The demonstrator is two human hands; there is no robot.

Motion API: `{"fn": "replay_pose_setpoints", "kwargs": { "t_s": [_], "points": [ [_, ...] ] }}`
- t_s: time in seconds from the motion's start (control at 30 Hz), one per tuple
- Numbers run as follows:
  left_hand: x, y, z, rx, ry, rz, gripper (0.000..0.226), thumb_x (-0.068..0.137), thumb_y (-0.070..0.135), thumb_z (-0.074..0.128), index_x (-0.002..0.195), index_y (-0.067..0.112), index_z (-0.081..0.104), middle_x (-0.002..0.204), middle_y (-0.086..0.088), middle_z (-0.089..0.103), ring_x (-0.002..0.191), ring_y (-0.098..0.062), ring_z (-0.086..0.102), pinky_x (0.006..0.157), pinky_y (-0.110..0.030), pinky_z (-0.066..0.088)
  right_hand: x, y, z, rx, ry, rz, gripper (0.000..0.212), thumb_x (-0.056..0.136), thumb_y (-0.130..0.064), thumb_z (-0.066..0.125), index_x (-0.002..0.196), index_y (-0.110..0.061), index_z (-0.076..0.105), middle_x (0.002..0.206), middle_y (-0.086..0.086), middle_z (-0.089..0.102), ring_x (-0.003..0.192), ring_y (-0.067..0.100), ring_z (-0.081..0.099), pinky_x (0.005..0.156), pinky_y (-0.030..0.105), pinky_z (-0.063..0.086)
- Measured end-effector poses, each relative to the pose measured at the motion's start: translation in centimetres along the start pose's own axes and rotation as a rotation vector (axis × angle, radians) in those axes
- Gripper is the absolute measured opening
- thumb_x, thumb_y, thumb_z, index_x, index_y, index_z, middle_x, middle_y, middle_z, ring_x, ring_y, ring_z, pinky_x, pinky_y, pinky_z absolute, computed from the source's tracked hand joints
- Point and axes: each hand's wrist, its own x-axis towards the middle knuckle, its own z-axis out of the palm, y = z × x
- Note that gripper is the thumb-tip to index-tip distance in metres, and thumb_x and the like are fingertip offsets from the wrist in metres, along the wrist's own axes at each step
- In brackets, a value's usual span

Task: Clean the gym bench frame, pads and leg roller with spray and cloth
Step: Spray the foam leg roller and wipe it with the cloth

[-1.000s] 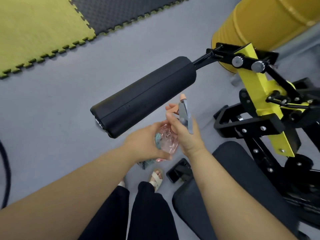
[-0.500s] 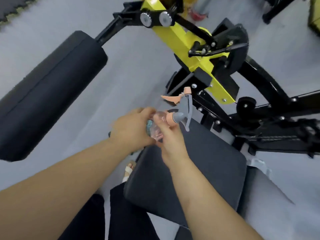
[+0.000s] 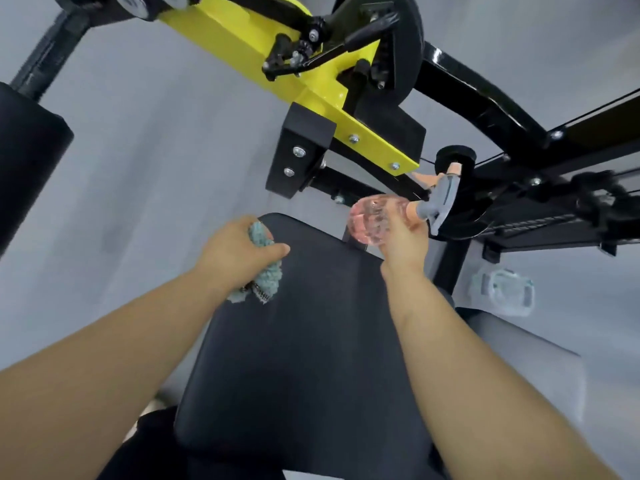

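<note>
While the left hand (image 3: 235,252) bunches a fluffy teal cloth (image 3: 266,268) on the black padded seat (image 3: 304,341), the right hand (image 3: 403,244) grips a clear pink spray bottle (image 3: 377,218). Tilted sideways, its nozzle could probably miss the pad and wet the yellow frame (image 3: 277,60).

Even soft light, motion-blurred, wide-angle warped.

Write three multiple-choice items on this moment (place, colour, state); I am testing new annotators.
1. Where is the cloth? A. on the floor B. on the seat pad C. hung on the frame
2. What colour is the body of the spray bottle? A. clear pink B. green C. white
3. The right hand is: A. open and empty B. gripping the spray bottle C. flat on the pad
Answers: 1 B, the left hand holds it at the pad's far left corner; 2 A, pink below the grey head; 3 B, it curls round the bottle.
</note>
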Motion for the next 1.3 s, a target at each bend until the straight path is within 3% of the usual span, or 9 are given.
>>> {"fn": "replay_pose_setpoints", "kwargs": {
  "t_s": [0.13,0.27,0.67,0.8,0.93,1.0,1.1,1.17,1.3],
  "points": [
    [0.9,0.4,-0.4,-0.132,0.000,-0.112,0.027,0.075,0.033,0.076,0.088,0.017,0.059,0.078,-0.002,0.063,0.075,-0.025,0.063,0.069,-0.051,0.058,4.9,0.5,0.5,-0.054,0.044,0.045,0.045,0.082,-0.035,0.070,0.121,-0.017,0.056,0.109,-0.002,0.064,0.090,0.012,0.059,0.057,0.013,0.039],
    [1.6,0.5,-2.0,-0.177,0.033,-0.172,0.025,0.076,0.029,0.076,0.088,0.016,0.059,0.072,-0.004,0.061,0.063,-0.023,0.059,0.066,-0.051,0.055,6.6,2.6,1.4,-0.076,0.051,0.121,0.054,0.080,-0.033,0.073,0.128,-0.017,0.053,0.107,-0.002,0.063,0.088,0.012,0.058,0.053,0.014,0.036],
    [2.0,0.6,-2.5,-0.276,0.064,-0.131,0.027,0.076,0.027,0.077,0.090,0.014,0.059,0.071,-0.004,0.060,0.059,-0.022,0.059,0.058,-0.044,0.056,6.9,4.1,3.2,-0.050,0.055,0.118,0.069,0.080,-0.038,0.072,0.137,-0.022,0.036,0.121,-0.002,0.053,0.111,0.018,0.049,0.097,0.035,0.041],
    [1.5,-0.1,-2.5,-0.283,0.069,-0.113,0.025,0.076,0.027,0.076,0.090,0.015,0.059,0.073,-0.003,0.060,0.060,-0.021,0.060,0.056,-0.043,0.056,6.5,3.8,3.6,-0.040,0.084,0.124,0.069,0.081,-0.034,0.072,0.137,-0.020,0.035,0.111,-0.004,0.048,0.106,0.017,0.049,0.094,0.033,0.042],
    [1.1,-1.2,-2.5,-0.298,0.112,-0.097,0.026,0.076,0.030,0.076,0.091,0.016,0.060,0.073,0.001,0.061,0.062,-0.017,0.061,0.051,-0.032,0.053,5.1,3.0,3.4,-0.045,0.129,0.192,0.083,0.076,-0.029,0.077,0.143,-0.019,0.029,0.130,0.002,0.049,0.117,0.023,0.049,0.087,0.032,0.039],
    [1.1,-1.6,-2.4,-0.324,0.127,-0.090,0.026,0.076,0.032,0.075,0.091,0.016,0.060,0.075,0.001,0.062,0.067,-0.018,0.061,0.055,-0.031,0.053,3.4,3.3,3.2,-0.062,0.142,0.235,0.081,0.077,-0.022,0.075,0.143,-0.016,0.029,0.130,0.003,0.048,0.112,0.023,0.050,0.083,0.031,0.039],
    [1.0,-1.8,-2.4,-0.374,0.155,-0.067,0.025,0.079,0.034,0.073,0.088,0.017,0.058,0.077,0.002,0.062,0.068,-0.017,0.061,0.058,-0.028,0.052,-1.0,4.7,4.0,-0.047,0.111,0.302,0.049,0.076,-0.018,0.070,0.120,-0.013,0.050,0.094,0.000,0.052,0.072,0.014,0.048,0.063,0.025,0.040],
    [0.8,-1.8,-2.5,-0.381,0.201,-0.036,0.026,0.083,0.038,0.067,0.092,0.016,0.057,0.078,0.003,0.061,0.069,-0.014,0.059,0.054,-0.024,0.046,-4.5,5.6,5.4,-0.038,0.010,0.376,0.031,0.080,-0.019,0.065,0.108,-0.014,0.052,0.085,0.001,0.053,0.067,0.016,0.050,0.061,0.025,0.043],
    [0.1,-3.0,-4.6,-0.377,0.310,-0.057,0.031,0.091,0.046,0.052,0.101,0.017,0.050,0.083,0.004,0.056,0.078,-0.016,0.057,0.065,-0.027,0.045,-12.8,5.5,10.2,0.027,-0.572,0.530,0.042,0.093,-0.044,0.053,0.124,-0.016,0.055,0.119,0.006,0.061,0.112,0.025,0.058,0.097,0.045,0.046]
  ]
}}
